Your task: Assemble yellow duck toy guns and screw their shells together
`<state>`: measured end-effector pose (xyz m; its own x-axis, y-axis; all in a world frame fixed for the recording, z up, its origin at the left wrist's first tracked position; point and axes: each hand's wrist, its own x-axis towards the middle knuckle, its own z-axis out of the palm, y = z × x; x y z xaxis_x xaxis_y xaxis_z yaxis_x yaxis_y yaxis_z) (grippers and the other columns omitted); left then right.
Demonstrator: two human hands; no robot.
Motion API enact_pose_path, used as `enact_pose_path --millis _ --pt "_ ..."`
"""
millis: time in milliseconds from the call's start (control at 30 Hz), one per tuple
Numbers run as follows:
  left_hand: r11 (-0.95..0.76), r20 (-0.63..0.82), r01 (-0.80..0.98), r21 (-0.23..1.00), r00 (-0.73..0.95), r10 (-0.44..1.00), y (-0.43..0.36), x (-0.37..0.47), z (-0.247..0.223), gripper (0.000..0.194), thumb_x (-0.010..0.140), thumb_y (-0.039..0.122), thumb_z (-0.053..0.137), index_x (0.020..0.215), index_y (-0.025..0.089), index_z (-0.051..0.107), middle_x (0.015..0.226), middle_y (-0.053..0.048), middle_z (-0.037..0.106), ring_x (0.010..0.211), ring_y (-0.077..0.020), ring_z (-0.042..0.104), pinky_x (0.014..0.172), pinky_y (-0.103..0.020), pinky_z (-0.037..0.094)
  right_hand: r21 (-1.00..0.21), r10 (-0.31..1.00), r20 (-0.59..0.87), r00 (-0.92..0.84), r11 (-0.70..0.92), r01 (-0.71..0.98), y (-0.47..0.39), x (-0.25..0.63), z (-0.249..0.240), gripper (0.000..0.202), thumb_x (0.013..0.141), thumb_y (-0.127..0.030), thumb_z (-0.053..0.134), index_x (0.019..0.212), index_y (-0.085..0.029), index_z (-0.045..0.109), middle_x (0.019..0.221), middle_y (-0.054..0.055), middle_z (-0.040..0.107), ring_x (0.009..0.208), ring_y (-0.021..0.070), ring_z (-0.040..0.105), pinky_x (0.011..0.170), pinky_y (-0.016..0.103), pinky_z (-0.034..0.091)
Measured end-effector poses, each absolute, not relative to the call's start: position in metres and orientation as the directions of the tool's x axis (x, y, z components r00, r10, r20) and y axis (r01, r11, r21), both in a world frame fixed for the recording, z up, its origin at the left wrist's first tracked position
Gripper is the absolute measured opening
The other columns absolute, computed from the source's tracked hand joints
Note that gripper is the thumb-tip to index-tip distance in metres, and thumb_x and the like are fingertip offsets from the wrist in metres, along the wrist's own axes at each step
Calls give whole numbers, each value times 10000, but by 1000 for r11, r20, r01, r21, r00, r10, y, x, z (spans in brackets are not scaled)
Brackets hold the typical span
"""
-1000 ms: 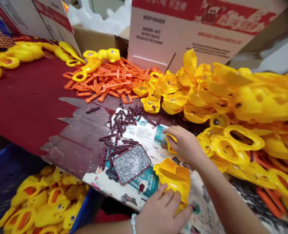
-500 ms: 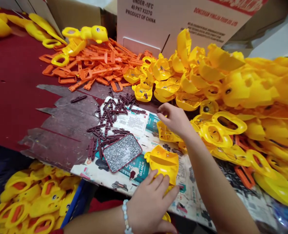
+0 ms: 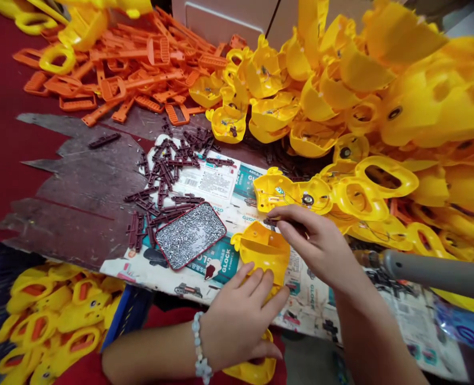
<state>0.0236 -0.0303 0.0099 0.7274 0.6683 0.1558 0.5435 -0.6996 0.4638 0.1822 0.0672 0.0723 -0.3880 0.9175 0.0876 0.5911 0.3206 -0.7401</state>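
My left hand [image 3: 242, 313], wearing a bead bracelet, is closed over a yellow plastic toy shell half [image 3: 263, 248] at the table's front edge. Its fingers lie across the shell, and its palm hides part of it. Just above that shell, my right hand [image 3: 320, 248] pinches a small dark brown plastic part [image 3: 271, 221], mostly covered by the fingertips. Behind the right hand, an open yellow shell [image 3: 274, 190] shows wires and a round black piece. Left of the held shell is a red-rimmed tray [image 3: 171, 267] of small metal pins.
Dark brown clips [image 3: 164, 171] are heaped behind the tray. Orange handle pieces [image 3: 140, 80] pile up at the back. Wired yellow shells [image 3: 269, 112] crowd the back and right. A grey cylindrical tool [image 3: 441, 272] juts in from the right. Yellow toys [image 3: 60, 321] fill a blue crate lower left.
My right hand has come back from the shell pile to just above the held shell. My left hand stays on it. The view has tilted down, and the grey tool has come into sight.
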Motion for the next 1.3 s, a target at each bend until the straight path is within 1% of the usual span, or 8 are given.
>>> enact_pose_path --millis 233,467,633,767,900,1133,1233,1300 --pt "-698 142 556 452 728 671 -31 26 11 920 649 706 656 1333 142 412 1312 -141 529 1198 -279 496 1098 -420 271 -315 797 124 -591 596 738 58 177 77 219 908 -99 378 878 -135 592 895 74 556 797 171 542 673 254 419" --pt "-679 126 576 455 714 689 -32 31 13 935 629 702 678 1315 121 420 1279 -128 536 1179 -273 492 1091 -412 283 18 769 100 -631 633 774 54 164 69 200 815 4 424 733 -129 549 755 69 469 675 199 433 545 286 299" --pt "-672 144 591 446 694 706 -32 34 16 906 614 700 690 1262 109 464 1221 -115 558 1135 -269 501 1077 -399 292 31 723 2 -691 690 723 60 159 70 195 676 43 556 653 -144 505 713 45 433 675 197 416 559 285 283" --pt "-681 164 586 438 693 702 -31 33 18 908 606 705 692 1257 111 470 1213 -110 561 1109 -263 504 1072 -385 283 -69 761 -36 -648 645 761 66 167 64 145 808 -47 574 706 -149 556 743 32 480 694 181 475 555 279 301" --pt "-711 202 566 418 705 680 -31 31 13 836 718 722 572 1277 110 460 1235 -125 553 1156 -268 481 1073 -389 273 -192 760 36 -649 642 742 65 172 53 256 947 -138 380 831 -140 608 818 60 535 731 186 523 581 289 356" --pt "-733 485 621 278 567 665 -35 45 -13 270 925 340 480 1096 170 602 996 -60 653 924 -197 594 958 -371 377 -149 690 106 -716 723 674 67 185 40 357 979 -264 301 813 -169 603 778 63 558 647 197 546 520 294 401" --pt "-669 686 715 203 384 618 -30 57 -25 166 928 279 494 924 218 648 802 -7 673 743 -145 607 862 -323 420 -235 635 -62 -770 741 629 90 177 59 165 917 -251 479 854 -207 625 769 13 607 598 150 585 482 235 409" --pt "-635 793 751 180 270 545 -26 66 -35 173 923 269 506 830 231 646 702 18 659 651 -128 589 805 -307 435 -159 666 -205 -717 701 696 112 149 78 68 846 -161 593 890 -203 624 770 -3 625 665 164 618 534 228 437"
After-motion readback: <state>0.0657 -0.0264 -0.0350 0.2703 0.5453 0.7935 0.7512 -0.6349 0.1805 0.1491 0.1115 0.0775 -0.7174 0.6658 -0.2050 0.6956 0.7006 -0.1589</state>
